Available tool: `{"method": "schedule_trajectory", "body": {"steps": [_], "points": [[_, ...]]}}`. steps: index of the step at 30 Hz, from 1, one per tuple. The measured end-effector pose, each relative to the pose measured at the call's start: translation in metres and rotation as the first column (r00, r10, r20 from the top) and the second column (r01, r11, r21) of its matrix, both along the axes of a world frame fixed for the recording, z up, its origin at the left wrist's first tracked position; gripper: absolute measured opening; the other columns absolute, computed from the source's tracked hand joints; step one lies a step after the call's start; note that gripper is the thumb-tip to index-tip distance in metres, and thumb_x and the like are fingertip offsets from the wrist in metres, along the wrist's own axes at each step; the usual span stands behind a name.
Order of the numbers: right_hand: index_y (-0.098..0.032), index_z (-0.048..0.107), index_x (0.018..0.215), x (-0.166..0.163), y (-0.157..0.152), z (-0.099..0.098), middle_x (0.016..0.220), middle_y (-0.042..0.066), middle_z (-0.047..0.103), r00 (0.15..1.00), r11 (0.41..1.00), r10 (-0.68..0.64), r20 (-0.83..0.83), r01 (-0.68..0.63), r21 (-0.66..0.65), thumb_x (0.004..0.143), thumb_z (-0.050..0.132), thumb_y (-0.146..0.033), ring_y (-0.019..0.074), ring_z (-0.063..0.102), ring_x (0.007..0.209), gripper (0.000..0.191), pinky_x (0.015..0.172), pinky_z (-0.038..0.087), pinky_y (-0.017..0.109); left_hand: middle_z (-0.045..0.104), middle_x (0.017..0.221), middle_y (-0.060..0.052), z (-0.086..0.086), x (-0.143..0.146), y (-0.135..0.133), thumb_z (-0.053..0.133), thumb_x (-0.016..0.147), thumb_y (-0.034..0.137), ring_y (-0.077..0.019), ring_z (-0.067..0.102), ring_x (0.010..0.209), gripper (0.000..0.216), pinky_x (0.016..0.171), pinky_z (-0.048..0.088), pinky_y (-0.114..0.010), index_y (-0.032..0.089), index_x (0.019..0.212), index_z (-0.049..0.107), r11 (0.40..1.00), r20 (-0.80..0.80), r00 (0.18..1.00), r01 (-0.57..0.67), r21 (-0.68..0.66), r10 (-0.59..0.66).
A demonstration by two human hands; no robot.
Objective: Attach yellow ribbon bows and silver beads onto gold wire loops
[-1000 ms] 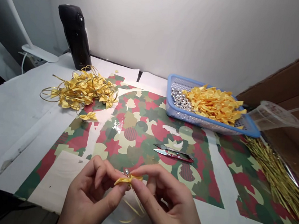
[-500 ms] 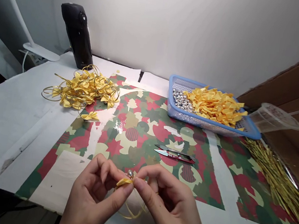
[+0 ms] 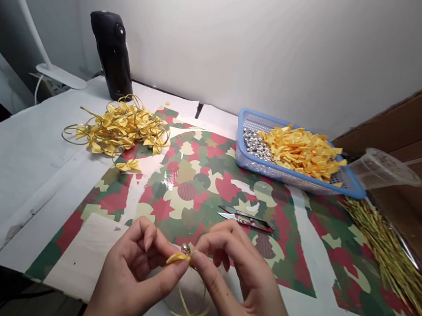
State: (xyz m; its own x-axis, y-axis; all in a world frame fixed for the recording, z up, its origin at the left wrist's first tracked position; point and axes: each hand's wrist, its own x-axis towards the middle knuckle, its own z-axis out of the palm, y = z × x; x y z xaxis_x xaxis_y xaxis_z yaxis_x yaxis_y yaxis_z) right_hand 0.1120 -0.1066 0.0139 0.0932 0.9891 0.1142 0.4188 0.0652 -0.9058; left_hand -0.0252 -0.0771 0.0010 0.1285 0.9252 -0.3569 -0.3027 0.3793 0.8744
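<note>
A yellow ribbon bow is pinched between the thumb and forefinger of my left hand. Just above it sits a shiny silver bell. My right hand is closed at the bow's right end, thumb and forefinger together where a gold cord meets it; the exact grip is partly hidden. The cord hangs in a loop below, between the two hands. Beyond my right hand, thread snips lie on the patterned sheet.
At the left is a pile of yellow bows on gold cords, with a black bottle and a white lamp base behind. A blue basket holds silver bells and yellow bows. Gold cords and a clear plastic cup are at the right.
My right hand's fingers have shifted and curled higher beside the bow. The cord loop hangs slightly farther right and lower. The left hand keeps its pinch on the bow.
</note>
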Motion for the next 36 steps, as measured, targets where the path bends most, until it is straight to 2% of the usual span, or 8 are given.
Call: {"method": "schedule_trajectory", "body": {"steps": [7, 11, 14, 18, 20, 23, 28, 36], "points": [[-0.021, 0.053, 0.078, 0.011, 0.002, 0.004, 0.078, 0.001, 0.056, 0.978, 0.988, 0.156, 0.135, -0.155, -0.024, 0.09, 0.047, -0.014, 0.0145, 0.055, 0.071, 0.015, 0.06, 0.046, 0.025, 0.062, 0.057, 0.007, -0.008, -0.01, 0.008, 0.078, 0.062, 0.011, -0.0098, 0.063, 0.057, 0.043, 0.053, 0.049, -0.014, 0.021, 0.064, 0.036, 0.978, -0.037, 0.98, 0.196, 0.066, -0.194], [-0.02, 0.054, 0.079, 0.017, 0.006, 0.009, 0.082, 0.002, 0.058, 0.938, 0.96, 0.279, 0.207, -0.27, -0.074, 0.088, 0.047, -0.009, 0.0131, 0.057, 0.071, 0.015, 0.061, 0.048, 0.024, 0.061, 0.058, 0.007, -0.006, -0.013, 0.011, 0.077, 0.063, 0.01, -0.0093, 0.062, 0.057, 0.04, 0.054, 0.048, -0.014, 0.021, 0.065, 0.038, 0.972, -0.101, 0.97, 0.227, 0.056, -0.221], [-0.018, 0.057, 0.081, 0.024, 0.015, 0.016, 0.084, 0.003, 0.059, 0.851, 0.898, 0.44, 0.287, -0.408, -0.165, 0.087, 0.051, -0.009, 0.0136, 0.058, 0.07, 0.012, 0.059, 0.048, 0.024, 0.064, 0.061, 0.004, -0.003, -0.016, 0.015, 0.076, 0.063, 0.011, -0.0101, 0.061, 0.058, 0.038, 0.055, 0.049, -0.016, 0.021, 0.066, 0.039, 0.942, -0.15, 0.933, 0.335, 0.031, -0.327], [-0.017, 0.059, 0.079, 0.031, 0.028, 0.019, 0.081, 0.001, 0.059, 0.673, 0.772, 0.632, 0.384, -0.587, -0.242, 0.084, 0.057, -0.007, 0.0123, 0.057, 0.066, 0.011, 0.056, 0.046, 0.021, 0.067, 0.066, 0.002, -0.001, -0.019, 0.021, 0.072, 0.063, 0.008, -0.0091, 0.059, 0.055, 0.034, 0.053, 0.046, -0.015, 0.021, 0.068, 0.041, 0.89, -0.19, 0.873, 0.455, -0.009, -0.448], [-0.016, 0.059, 0.079, 0.032, 0.031, 0.016, 0.08, 0.001, 0.059, 0.612, 0.738, 0.662, 0.432, -0.633, -0.234, 0.084, 0.057, -0.005, 0.0118, 0.055, 0.063, 0.012, 0.054, 0.044, 0.021, 0.066, 0.066, 0.003, -0.001, -0.02, 0.023, 0.071, 0.062, 0.006, -0.0084, 0.059, 0.055, 0.032, 0.052, 0.045, -0.015, 0.02, 0.068, 0.042, 0.871, -0.203, 0.851, 0.49, -0.018, -0.483], [-0.015, 0.059, 0.081, 0.032, 0.031, 0.011, 0.081, 0.002, 0.058, 0.561, 0.725, 0.659, 0.501, -0.651, -0.224, 0.086, 0.052, -0.006, 0.0127, 0.052, 0.061, 0.012, 0.051, 0.042, 0.023, 0.064, 0.067, 0.005, -0.002, -0.02, 0.025, 0.068, 0.063, 0.006, -0.009, 0.06, 0.058, 0.032, 0.054, 0.046, -0.016, 0.021, 0.069, 0.041, 0.844, -0.238, 0.817, 0.536, -0.025, -0.525], [-0.015, 0.056, 0.085, 0.04, 0.028, 0.009, 0.087, 0.004, 0.057, 0.595, 0.723, 0.678, 0.432, -0.645, -0.247, 0.09, 0.045, -0.009, 0.0143, 0.052, 0.067, 0.013, 0.058, 0.044, 0.025, 0.063, 0.07, 0.005, -0.004, -0.022, 0.028, 0.066, 0.069, 0.01, -0.0108, 0.061, 0.063, 0.034, 0.057, 0.046, -0.02, 0.022, 0.069, 0.035, 0.778, -0.311, 0.73, 0.626, -0.053, -0.609], [-0.02, 0.046, 0.081, 0.067, 0.028, 0.011, 0.085, 0.003, 0.053, 0.731, 0.789, 0.614, 0.298, -0.579, -0.206, 0.095, 0.039, -0.015, 0.015, 0.05, 0.072, 0.017, 0.061, 0.042, 0.026, 0.063, 0.072, 0.006, 0.001, -0.021, 0.029, 0.067, 0.071, 0.012, -0.0101, 0.06, 0.064, 0.037, 0.059, 0.045, -0.021, 0.022, 0.07, 0.031, 0.776, -0.312, 0.721, 0.624, -0.098, -0.619]]}}
